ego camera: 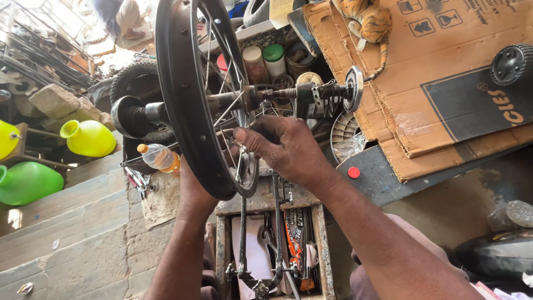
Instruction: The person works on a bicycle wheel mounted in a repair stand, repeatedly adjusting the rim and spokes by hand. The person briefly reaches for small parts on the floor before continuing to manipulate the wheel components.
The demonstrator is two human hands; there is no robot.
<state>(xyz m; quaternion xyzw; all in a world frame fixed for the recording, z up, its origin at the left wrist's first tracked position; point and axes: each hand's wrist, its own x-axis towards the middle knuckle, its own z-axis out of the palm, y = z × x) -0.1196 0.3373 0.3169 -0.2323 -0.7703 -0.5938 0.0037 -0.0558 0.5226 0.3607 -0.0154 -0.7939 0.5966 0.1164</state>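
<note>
In the head view, a black steel bicycle wheel rim with thin metal spokes (183,94) is standing upright on edge, seen nearly side-on, above an open wooden toolbox (222,244) full of tools. The right hand (286,147) is reaching in from the right, its thumb and fingers closing around the spokes near the hub, just below the threaded grey axle with its spring and round chrome end cap (333,89). The left hand (194,189) is rising behind the rim and pressing against its lower edge; its fingers are hidden by the rim, so I cannot tell whether they are curled around it or lying flat.

The wheel is looking rigid and moderately heavy: the rim should bear a firm grip, while the spokes are thin and could bend or pinch fingers, and the axle threads look greasy and slippery. The rim's edge and the hub body seem the soundest places to take hold.

Around it, a clear plastic bottle of orange liquid (158,158) is lying to the left, a yellow plastic jug (89,138) is sitting farther left, and flattened brown cardboard (444,83) is lying to the right.
</note>
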